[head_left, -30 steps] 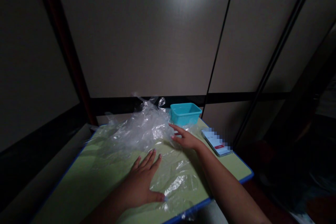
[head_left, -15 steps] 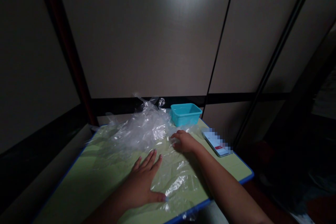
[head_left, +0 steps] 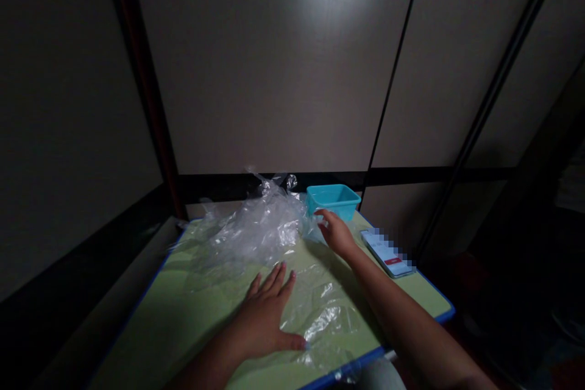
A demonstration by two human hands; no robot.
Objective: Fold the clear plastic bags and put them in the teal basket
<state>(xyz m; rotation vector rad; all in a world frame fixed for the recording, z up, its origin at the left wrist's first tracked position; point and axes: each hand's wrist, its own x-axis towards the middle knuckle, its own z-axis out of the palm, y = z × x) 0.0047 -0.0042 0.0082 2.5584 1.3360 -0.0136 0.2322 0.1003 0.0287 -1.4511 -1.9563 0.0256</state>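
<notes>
A clear plastic sheet (head_left: pixel 256 237) lies crumpled over a green table (head_left: pixel 183 317) with a blue edge. My left hand (head_left: pixel 267 317) presses flat on the near part of the sheet, fingers spread. My right hand (head_left: pixel 336 233) reaches to the far side, its fingers curled at the sheet's crumpled edge, just in front of a teal plastic tub (head_left: pixel 333 201). Whether the right hand pinches the plastic is unclear in the dim light.
A phone (head_left: pixel 387 251) with a lit screen lies near the table's right edge. Beige wall panels (head_left: pixel 283 73) with dark strips stand right behind the table. A dark red post (head_left: pixel 146 91) rises at the back left. The floor to the right is dark.
My right hand has moved from the middle of the sheet away from me to its far edge beside the teal tub. My left hand stays pressed flat. The camera shifted slightly.
</notes>
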